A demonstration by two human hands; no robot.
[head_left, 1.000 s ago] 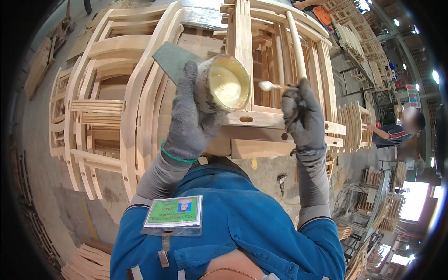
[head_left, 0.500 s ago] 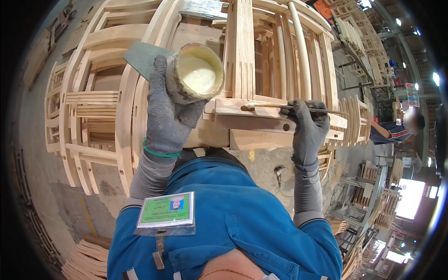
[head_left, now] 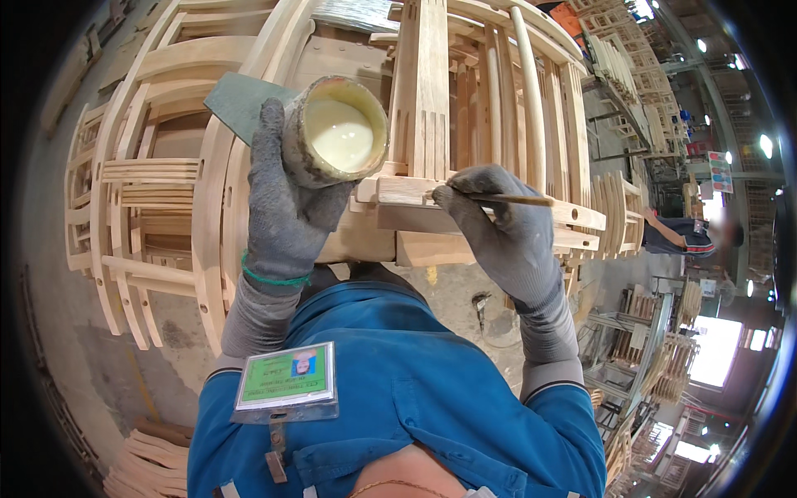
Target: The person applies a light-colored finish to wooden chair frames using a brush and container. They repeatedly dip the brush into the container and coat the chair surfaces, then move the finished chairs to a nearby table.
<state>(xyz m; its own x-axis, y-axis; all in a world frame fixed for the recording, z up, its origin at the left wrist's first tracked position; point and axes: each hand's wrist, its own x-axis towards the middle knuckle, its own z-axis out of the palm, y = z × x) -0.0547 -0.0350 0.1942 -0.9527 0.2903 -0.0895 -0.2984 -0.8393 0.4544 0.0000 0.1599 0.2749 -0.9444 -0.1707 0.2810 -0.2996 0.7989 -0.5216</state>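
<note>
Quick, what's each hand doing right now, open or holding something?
Left hand: closed, holding a stained round cup of cream-coloured substance and a flat grey-green plate.
Right hand: closed, pinching a thin brown stick.

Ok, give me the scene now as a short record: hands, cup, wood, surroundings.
Left hand: gloved, gripping the cup
Cup: open top, stained outside, pale cream liquid inside
Plate: flat, grey-green, jutting out up and left from beside the cup
Right hand: gloved, pinching a thin stick; its left end is hard to make out at the fingertips
Rail: pale wood, at the right fingertips; contact unclear
Left side: wooden frames, grouped together
Far right: another person's sleeve
</note>
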